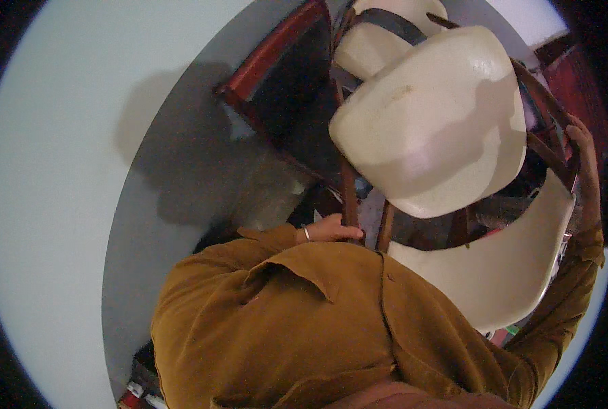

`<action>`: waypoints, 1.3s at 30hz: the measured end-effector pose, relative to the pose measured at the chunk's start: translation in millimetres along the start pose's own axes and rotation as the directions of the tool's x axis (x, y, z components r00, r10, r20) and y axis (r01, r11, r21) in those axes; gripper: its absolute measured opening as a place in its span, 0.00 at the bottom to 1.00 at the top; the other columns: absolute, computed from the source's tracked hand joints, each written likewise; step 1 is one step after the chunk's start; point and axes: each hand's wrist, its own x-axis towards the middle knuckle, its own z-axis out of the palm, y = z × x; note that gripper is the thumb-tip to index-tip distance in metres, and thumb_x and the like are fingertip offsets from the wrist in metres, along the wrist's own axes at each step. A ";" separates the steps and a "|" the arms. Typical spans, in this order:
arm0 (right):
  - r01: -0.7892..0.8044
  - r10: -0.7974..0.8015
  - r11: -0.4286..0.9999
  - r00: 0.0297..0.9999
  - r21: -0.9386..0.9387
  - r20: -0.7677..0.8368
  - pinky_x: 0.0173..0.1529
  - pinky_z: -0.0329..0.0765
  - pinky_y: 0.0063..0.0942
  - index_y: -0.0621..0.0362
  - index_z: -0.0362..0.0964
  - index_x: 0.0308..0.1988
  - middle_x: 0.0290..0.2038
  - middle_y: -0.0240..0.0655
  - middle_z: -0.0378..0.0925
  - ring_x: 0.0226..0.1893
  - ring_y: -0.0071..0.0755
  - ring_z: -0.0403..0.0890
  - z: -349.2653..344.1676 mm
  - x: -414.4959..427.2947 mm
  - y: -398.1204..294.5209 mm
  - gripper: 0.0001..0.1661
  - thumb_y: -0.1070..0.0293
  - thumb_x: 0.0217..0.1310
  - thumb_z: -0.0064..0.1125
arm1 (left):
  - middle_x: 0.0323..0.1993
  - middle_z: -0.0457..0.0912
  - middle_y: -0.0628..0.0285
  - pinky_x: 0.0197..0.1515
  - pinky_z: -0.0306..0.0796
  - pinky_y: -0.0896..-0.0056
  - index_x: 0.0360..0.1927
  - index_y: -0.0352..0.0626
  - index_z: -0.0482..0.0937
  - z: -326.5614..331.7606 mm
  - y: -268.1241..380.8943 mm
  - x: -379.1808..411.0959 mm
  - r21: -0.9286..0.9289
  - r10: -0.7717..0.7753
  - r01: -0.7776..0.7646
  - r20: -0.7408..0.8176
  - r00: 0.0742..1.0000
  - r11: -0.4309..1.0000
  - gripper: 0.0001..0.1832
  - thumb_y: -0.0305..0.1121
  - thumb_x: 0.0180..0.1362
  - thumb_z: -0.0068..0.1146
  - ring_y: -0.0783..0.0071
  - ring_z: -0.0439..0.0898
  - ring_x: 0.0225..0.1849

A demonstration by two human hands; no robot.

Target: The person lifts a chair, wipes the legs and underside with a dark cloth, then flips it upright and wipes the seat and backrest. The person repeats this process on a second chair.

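In front of me is a chair with a cream seat [431, 122], a curved cream backrest [508, 276] and a brown frame. The seat has a small brownish stain and a shadow across it. My left hand [334, 228], a light band at its wrist, grips a brown frame bar [349, 191] left of the seat. On the far side, my right hand [581, 132] is wrapped around the frame's right-hand bar [544, 97]. Part of the chair's lower frame is hidden behind the seat and my torso.
Another cream-coloured piece of seating [370, 48] with a dark band stands behind the chair. A dark panel [293, 97] with a red edge leans at the left, near a grey-and-white wall [145, 214]. Reddish furniture [574, 76] is at the far right.
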 end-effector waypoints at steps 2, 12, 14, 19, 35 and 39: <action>0.020 -0.015 0.996 0.999 -0.090 0.047 0.18 0.63 0.12 0.64 0.64 0.52 0.21 0.25 0.69 0.15 0.14 0.66 2.5 10.1 -7.5 0.27 0.59 0.57 0.48 | 0.32 0.77 0.68 0.37 0.68 0.74 0.36 0.41 0.76 3.8 -4.6 -3.5 -0.004 -0.043 0.043 -0.013 0.999 0.999 0.15 0.39 0.51 0.64 0.79 0.73 0.34; 0.092 -0.046 0.939 0.988 -0.331 0.145 0.25 0.66 0.19 0.59 0.71 0.34 0.23 0.29 0.70 0.22 0.19 0.70 55.1 71.7 -34.6 0.15 0.58 0.55 0.51 | 0.37 0.78 0.67 0.43 0.67 0.72 0.41 0.41 0.77 2.5 -20.5 -7.7 -0.033 -0.141 0.143 0.070 0.988 0.989 0.15 0.38 0.53 0.61 0.77 0.74 0.40; 0.056 0.001 0.924 0.989 -0.378 0.149 0.20 0.67 0.22 0.60 0.71 0.31 0.20 0.30 0.70 0.18 0.20 0.70 92.6 95.3 -51.9 0.15 0.58 0.54 0.52 | 0.40 0.77 0.66 0.45 0.67 0.72 0.43 0.41 0.76 -6.0 -29.1 -5.8 -0.083 -0.228 0.223 -0.062 0.972 0.971 0.16 0.38 0.54 0.60 0.76 0.74 0.42; -0.183 0.392 0.814 0.873 -0.551 0.291 0.43 0.71 0.24 0.52 0.56 0.58 0.42 0.42 0.72 0.40 0.33 0.74 110.3 121.8 -109.5 0.36 0.57 0.51 0.60 | 0.43 0.76 0.63 0.49 0.66 0.70 0.45 0.41 0.74 -15.9 -12.8 -21.8 -0.191 -0.243 0.245 0.033 0.969 0.950 0.18 0.38 0.53 0.58 0.73 0.74 0.45; -0.597 0.289 0.689 0.746 -0.412 -0.600 0.47 0.74 0.30 0.65 0.58 0.59 0.45 0.45 0.75 0.43 0.36 0.77 64.2 -273.5 205.4 0.47 0.56 0.43 0.70 | 0.35 0.80 0.63 0.42 0.69 0.69 0.39 0.43 0.78 -31.1 20.0 31.6 -0.417 -0.587 0.627 0.238 0.774 0.657 0.13 0.39 0.53 0.56 0.74 0.76 0.40; -0.680 0.660 0.705 0.525 0.201 -0.537 0.36 0.76 0.27 0.66 0.68 0.49 0.34 0.42 0.79 0.32 0.32 0.80 52.7 -260.6 174.8 0.37 0.56 0.42 0.70 | 0.33 0.78 0.66 0.39 0.69 0.70 0.35 0.44 0.77 -15.5 21.8 14.0 -0.119 -0.191 0.187 -0.021 0.981 0.975 0.11 0.39 0.53 0.55 0.76 0.75 0.37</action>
